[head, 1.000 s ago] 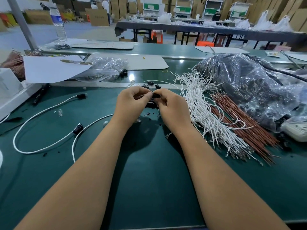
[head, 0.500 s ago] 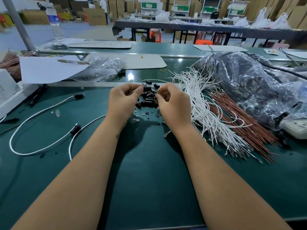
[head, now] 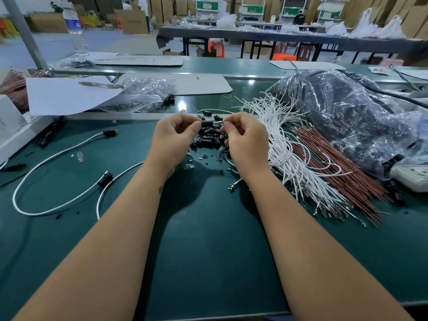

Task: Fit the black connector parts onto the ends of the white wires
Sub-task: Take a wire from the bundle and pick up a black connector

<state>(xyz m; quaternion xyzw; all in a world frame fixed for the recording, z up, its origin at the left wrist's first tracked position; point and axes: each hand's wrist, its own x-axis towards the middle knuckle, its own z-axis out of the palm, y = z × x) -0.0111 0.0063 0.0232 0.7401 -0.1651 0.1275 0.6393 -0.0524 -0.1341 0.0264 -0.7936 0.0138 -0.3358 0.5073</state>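
Two bare forearms are seen reaching up from the lower edge of the frame over the green counter (head: pixel 208 262). At centre frame, a black connector part (head: pixel 207 123) is pinched between the curled fingers of the left hand (head: pixel 172 137), while the tip of a white wire (head: pixel 218 122) is pinched by the curled fingers of the right hand (head: pixel 246 140); the wire's end is held right at the mouth of the part, and whether it is seated cannot be told. Just beneath the hands, a small heap of black connector parts (head: pixel 209 141) is spread on the counter. At centre left, two long white wires (head: pixel 58 156) with black parts fitted on their ends are laid in loops. To the right of the hands, a thick bundle of white wires (head: pixel 291 158) is fanned out, with a bundle of reddish-brown wires (head: pixel 342 172) lying against its right side. Further back on the right, a large crumpled plastic bag (head: pixel 347 117) is seen. At upper left, a white sheet (head: pixel 67 96) and a smaller clear bag (head: pixel 143 96) are laid, and a water bottle (head: pixel 76 31) is stood beyond them.
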